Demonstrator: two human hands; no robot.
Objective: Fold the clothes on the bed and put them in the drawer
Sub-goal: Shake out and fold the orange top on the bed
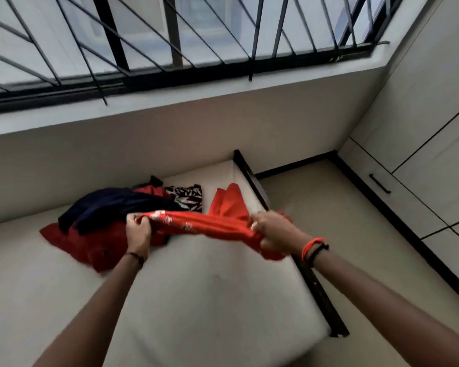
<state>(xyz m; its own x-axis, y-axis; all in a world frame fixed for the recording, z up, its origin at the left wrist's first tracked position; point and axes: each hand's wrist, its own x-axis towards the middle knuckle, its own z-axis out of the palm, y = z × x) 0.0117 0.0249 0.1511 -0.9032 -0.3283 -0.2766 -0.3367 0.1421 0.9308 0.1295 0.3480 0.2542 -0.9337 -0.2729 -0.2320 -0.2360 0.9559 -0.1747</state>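
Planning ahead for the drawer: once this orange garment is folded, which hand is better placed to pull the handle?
Probably the right hand: it grips the garment on the side nearest the handle. The left hand holds the other end by the clothes pile.

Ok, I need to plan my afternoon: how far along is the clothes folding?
Early. Nothing looks finished: no clearly folded stack shows on the bed, and the cabinet front with the handle is shut. In hand: the left hand and right hand grip an orange garment stretched between them. Left: the navy garment, red garment and patterned piece, heaped together, then the putting away.
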